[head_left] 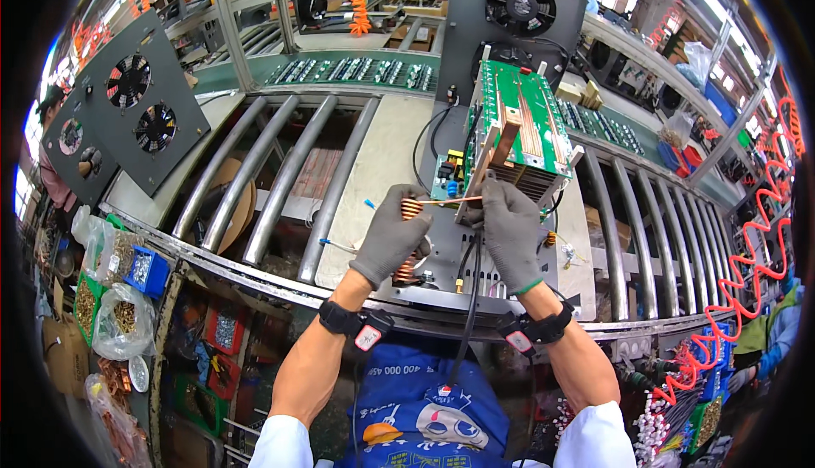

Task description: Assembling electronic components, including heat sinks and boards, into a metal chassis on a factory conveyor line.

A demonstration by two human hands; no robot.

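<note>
My left hand (392,235), in a grey glove, is closed around a copper coil (411,208) with thick windings. From the coil a straight copper lead (446,201) runs right to my right hand (509,235), also gloved. The fingers of my right hand are pinched around the lead's far end, at the front of a heatsink stack topped by a green circuit board (531,120). Another copper coil (404,273) shows below my left hand. A small board with a yellow transformer (455,162) sits just behind my hands. Black cables (472,290) hang down between my wrists.
The unit stands on a pale board (361,179) over a roller conveyor (287,179). Its grey fan panel (475,10) rises behind. Another fan panel (127,99) leans at left. Parts bins (146,270) stand lower left; a red coiled hose (739,290) hangs at right.
</note>
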